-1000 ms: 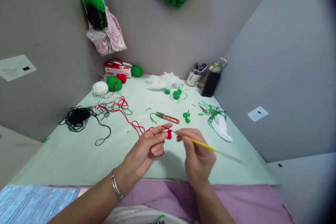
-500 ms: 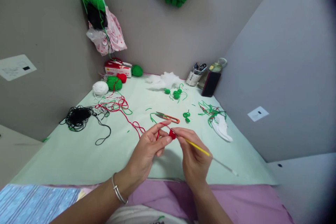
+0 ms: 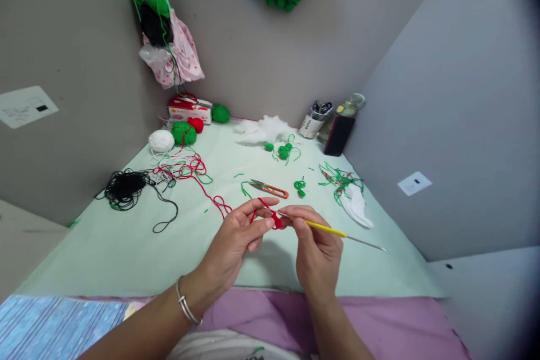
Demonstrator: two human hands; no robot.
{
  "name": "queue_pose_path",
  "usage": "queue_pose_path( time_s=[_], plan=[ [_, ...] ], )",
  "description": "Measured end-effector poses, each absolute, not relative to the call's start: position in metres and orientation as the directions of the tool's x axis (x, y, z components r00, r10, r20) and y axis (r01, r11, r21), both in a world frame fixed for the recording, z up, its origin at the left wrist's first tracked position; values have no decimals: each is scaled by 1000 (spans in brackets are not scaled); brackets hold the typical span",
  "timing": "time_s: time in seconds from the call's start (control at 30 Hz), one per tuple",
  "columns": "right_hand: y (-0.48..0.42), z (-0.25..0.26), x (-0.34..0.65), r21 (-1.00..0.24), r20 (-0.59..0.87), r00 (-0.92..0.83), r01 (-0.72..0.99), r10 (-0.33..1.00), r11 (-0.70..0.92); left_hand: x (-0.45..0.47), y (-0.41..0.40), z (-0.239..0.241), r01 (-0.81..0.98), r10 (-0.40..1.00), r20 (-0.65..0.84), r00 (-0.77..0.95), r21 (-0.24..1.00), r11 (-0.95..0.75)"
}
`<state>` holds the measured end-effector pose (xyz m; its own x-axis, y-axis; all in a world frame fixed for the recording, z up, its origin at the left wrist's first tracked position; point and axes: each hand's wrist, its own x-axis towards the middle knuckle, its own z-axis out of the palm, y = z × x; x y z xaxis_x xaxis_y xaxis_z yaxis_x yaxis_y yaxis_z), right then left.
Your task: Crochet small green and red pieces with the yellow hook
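Between thumb and fingers, my left hand pinches a small red crochet piece. Red yarn runs from the tangle at the left up over my raised left index finger. A yellow-handled crochet hook is gripped in my right hand, its front tip at the red piece and its thin metal end pointing right. Just beyond my hands lie orange thread snips and a small green crocheted piece.
Black yarn lies at the left, with white and green yarn balls behind. White stuffing, a pen cup and a phone stand at the back. Green yarn scraps lie right.
The hook has swung flatter, its rear end moving up and to the right. My right hand has turned slightly with it; my left hand stays nearly in place.
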<state>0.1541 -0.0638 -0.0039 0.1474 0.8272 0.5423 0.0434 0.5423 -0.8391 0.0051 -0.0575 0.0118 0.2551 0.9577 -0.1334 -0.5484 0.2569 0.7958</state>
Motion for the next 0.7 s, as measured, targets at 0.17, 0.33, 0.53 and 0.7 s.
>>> queue_pose_path(
  time_s=[0.17,0.33,0.53,0.7],
  plan=[
    [-65,-4,154,-837,542,133,-6,830,548,4,-58,10,-521,964,-122,236,821,232],
    [-66,-5,155,-853,513,137,-36,848,521,4,-58,8,-516,960,-123,250,822,240],
    [-71,-3,156,-824,555,227,17,800,567,1,-58,8,-495,955,-133,267,831,254],
    [-75,-3,158,-732,672,92,234,735,639,-1,-57,7,-471,954,-136,267,845,253]
  ],
)
